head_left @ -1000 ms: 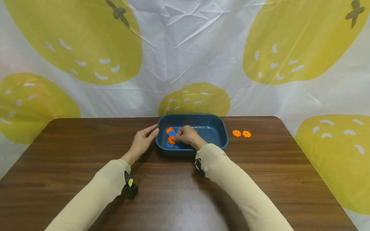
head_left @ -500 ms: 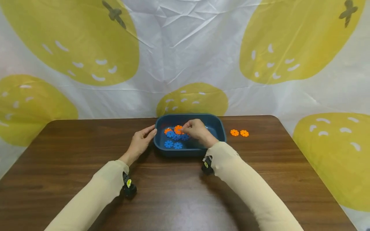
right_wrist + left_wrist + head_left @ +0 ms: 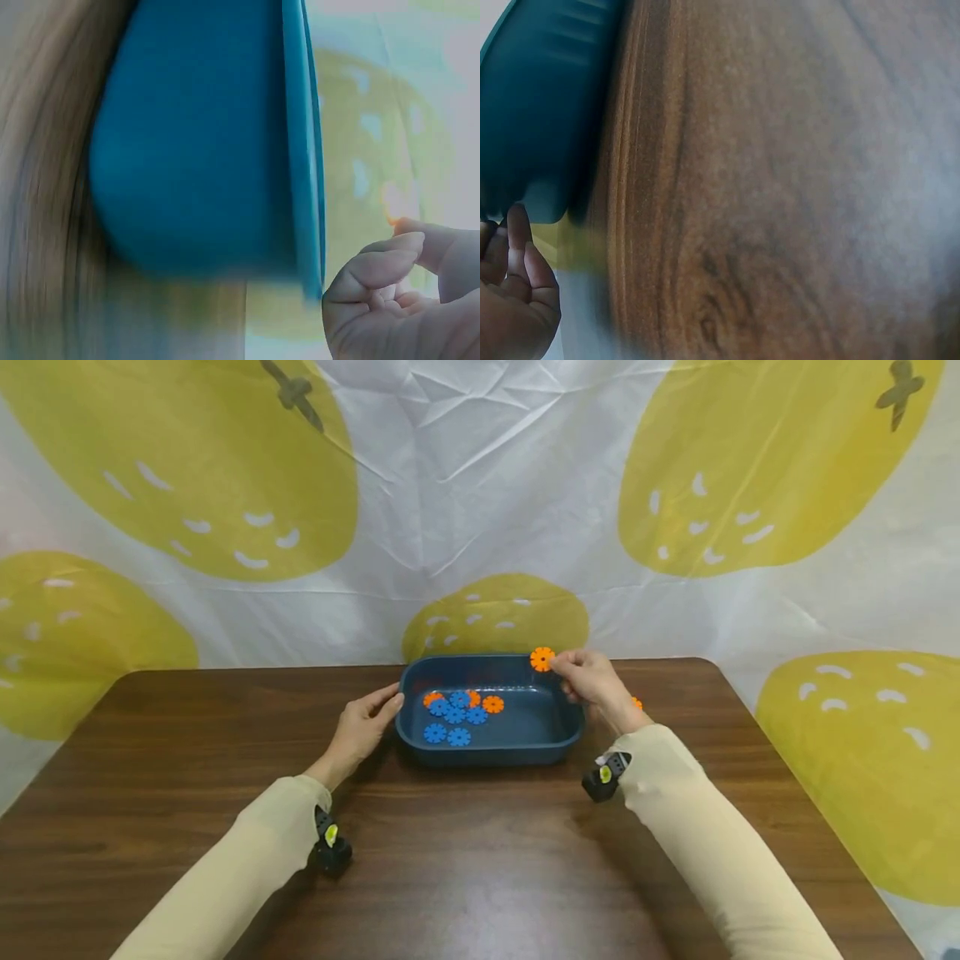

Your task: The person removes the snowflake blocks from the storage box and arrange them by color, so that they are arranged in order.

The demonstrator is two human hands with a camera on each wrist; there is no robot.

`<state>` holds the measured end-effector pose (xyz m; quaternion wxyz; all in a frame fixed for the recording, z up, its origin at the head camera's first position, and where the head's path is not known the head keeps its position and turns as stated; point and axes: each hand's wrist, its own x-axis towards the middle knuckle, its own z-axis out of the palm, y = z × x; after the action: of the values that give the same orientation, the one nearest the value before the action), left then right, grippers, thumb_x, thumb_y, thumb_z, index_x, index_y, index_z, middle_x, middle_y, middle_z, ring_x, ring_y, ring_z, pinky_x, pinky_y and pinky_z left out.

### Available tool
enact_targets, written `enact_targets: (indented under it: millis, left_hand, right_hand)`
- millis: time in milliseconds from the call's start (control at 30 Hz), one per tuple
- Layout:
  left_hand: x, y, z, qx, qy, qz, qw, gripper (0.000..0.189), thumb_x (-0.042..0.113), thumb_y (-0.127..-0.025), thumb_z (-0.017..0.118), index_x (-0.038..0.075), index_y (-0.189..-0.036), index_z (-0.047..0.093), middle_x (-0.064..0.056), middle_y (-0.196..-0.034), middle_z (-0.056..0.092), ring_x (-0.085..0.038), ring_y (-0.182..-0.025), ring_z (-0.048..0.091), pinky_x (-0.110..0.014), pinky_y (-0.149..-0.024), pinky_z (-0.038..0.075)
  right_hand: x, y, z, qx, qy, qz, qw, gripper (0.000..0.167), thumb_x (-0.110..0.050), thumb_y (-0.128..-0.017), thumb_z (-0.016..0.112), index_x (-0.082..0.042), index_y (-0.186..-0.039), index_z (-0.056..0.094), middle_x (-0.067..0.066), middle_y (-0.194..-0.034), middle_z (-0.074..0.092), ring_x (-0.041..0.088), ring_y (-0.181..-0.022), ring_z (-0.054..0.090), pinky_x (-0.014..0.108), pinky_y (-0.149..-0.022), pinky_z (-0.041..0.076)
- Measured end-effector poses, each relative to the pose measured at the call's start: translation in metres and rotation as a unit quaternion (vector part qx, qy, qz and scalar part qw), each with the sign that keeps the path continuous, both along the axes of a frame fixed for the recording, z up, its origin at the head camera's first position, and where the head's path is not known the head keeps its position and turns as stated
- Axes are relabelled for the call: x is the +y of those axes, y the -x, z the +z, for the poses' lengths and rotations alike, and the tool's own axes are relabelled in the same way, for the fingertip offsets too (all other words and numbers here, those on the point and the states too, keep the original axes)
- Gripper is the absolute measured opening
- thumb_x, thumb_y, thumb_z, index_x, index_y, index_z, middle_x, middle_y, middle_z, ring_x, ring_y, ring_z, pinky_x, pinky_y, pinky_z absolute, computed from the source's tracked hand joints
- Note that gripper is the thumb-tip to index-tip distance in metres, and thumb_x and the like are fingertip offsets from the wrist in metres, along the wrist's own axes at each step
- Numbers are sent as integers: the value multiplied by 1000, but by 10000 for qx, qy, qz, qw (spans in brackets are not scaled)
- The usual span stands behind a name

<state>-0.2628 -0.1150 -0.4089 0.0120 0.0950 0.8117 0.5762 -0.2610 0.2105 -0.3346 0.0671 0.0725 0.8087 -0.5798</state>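
Between thumb and fingers, my right hand (image 3: 596,681) pinches an orange snowflake building disc (image 3: 542,660), held up over the back right rim of a dark blue plastic basin (image 3: 528,731). In the right wrist view the disc is only a blurred orange glow beyond the fingertips (image 3: 409,238). My left hand (image 3: 358,727) holds the basin's left rim, and its fingertips (image 3: 517,217) meet the rim in the left wrist view. Inside, mostly on the left, lie several blue snowflake discs (image 3: 435,733) and a few orange snowflake discs (image 3: 492,704).
The basin stands at the back of a brown wooden table (image 3: 450,860), close to a fruit-print cloth (image 3: 480,485). Partly hidden behind my right wrist, another orange disc (image 3: 637,702) lies on the table right of the basin.
My right hand has picked an orange disc out of the basin's left part and carried it right and up past the back right rim. The left hand stays at the left rim.
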Motion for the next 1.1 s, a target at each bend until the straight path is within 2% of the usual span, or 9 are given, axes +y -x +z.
enact_targets:
  millis: [67, 200, 267, 367, 467, 667, 867, 1100]
  left_hand:
    - [0, 0, 0, 42, 46, -12, 10000, 47, 29, -97, 54, 4, -136, 50, -15, -137, 50, -29, -128, 46, -44, -104, 39]
    - [-1, 0, 2, 108, 135, -5, 9999, 47, 31, -97, 53, 4, -136, 50, -15, -137, 51, -29, -128, 47, -44, -104, 40]
    - [-2, 0, 3, 135, 160, -7, 9998, 47, 30, -97, 53, 4, -136, 50, -16, -137, 51, -30, -128, 46, -44, -104, 39]
    - [-2, -1, 4, 96, 202, 25, 9997, 46, 29, -97, 53, 4, -136, 50, -16, -137, 51, -30, -128, 46, -44, -105, 39]
    - [-3, -3, 4, 48, 228, 51, 9997, 46, 29, -97, 53, 5, -136, 50, -15, -137, 51, -29, -128, 46, -44, -105, 38]
    - [-6, -4, 5, 88, 187, 7, 9998, 47, 29, -97, 53, 4, -136, 50, -15, -137, 50, -29, -129, 45, -44, -105, 38]
    - [-12, -5, 4, 58, 221, 7, 9997, 49, 32, -97, 52, 4, -137, 48, -16, -139, 49, -31, -131, 42, -46, -107, 35]
    - [-12, -6, 4, 12, 176, -11, 9998, 50, 33, -97, 53, 4, -137, 48, -16, -138, 49, -30, -131, 42, -45, -107, 36]
  right_hand:
    - [19, -1, -1, -122, 68, -213, 9997, 28, -23, -98, 50, 0, -112, 53, -5, -57, 44, 6, -47, 40, 20, -45, 35]
    - [59, -5, -5, -368, -152, -585, 9975, 30, -30, -98, 46, -5, -114, 51, -8, -55, 44, 5, -47, 42, 21, -42, 31]
    - [78, -8, -10, -449, -274, -750, 9958, 36, -29, -99, 44, -3, -123, 50, -9, -53, 44, 4, -47, 42, 21, -42, 31]
    - [103, -13, -20, -611, -245, -1008, 9927, 47, -24, -100, 42, 5, -137, 41, -10, -56, 45, 1, -50, 43, 18, -47, 39]
    - [121, -17, -30, -866, -220, -1193, 9888, 50, -19, -99, 42, 9, -140, 34, -7, -63, 47, 1, -51, 44, 16, -51, 44]
    - [138, -21, -40, -1271, -461, -1360, 9815, 40, -17, -98, 45, 10, -128, 43, 3, -80, 47, 3, -53, 45, 17, -52, 45]
    - [138, -21, -42, -1312, -616, -1348, 9802, 35, -16, -96, 50, 10, -120, 48, -2, -67, 49, 3, -51, 47, 17, -50, 46]
    - [139, -21, -43, -1205, -872, -1499, 9775, 23, -15, -93, 54, 7, -102, 55, -2, -66, 50, 5, -50, 48, 18, -49, 46]
